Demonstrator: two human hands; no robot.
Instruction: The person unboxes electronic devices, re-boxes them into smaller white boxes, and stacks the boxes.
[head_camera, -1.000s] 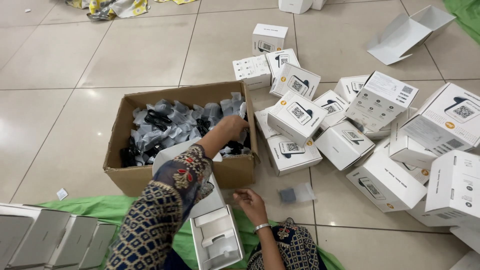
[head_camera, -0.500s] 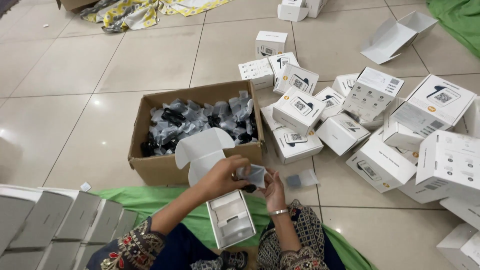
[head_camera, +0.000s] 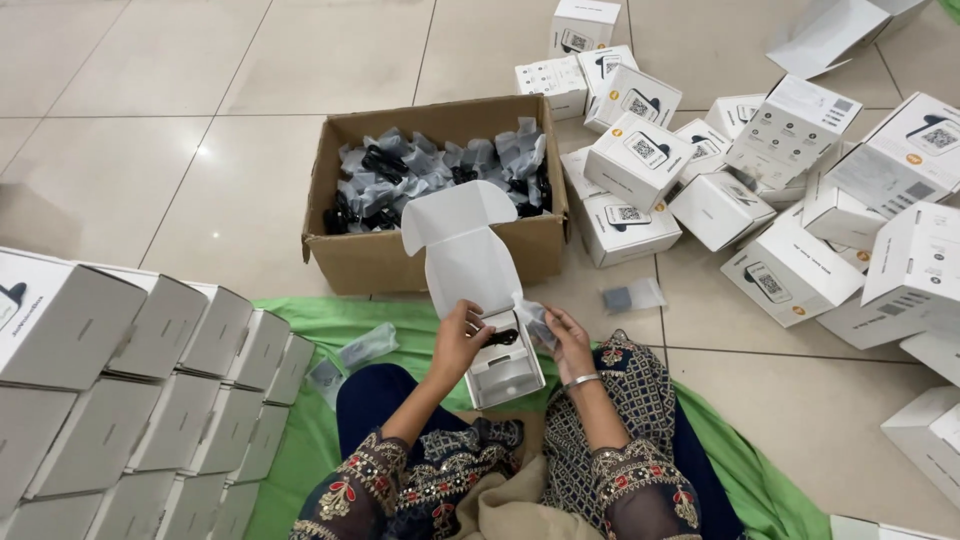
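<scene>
A small white box (head_camera: 505, 365) with its lid flap up rests in the lap, steadied by the left hand (head_camera: 458, 340) whose grip clasps its near edge, while the right hand (head_camera: 566, 335) pinches a clear-bagged black part (head_camera: 533, 322) just above the opening, the cardboard carton (head_camera: 430, 255) lying beyond both hands.

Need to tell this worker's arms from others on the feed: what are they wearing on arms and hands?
Both forearms carry dark navy sleeves with a fine pale pattern, ending in wide embroidered cuffs with red flowers and gold trim. The left hand is bare, with no glove or ring that shows. The right hand is also bare, with a thin silver bangle at the wrist.
</scene>
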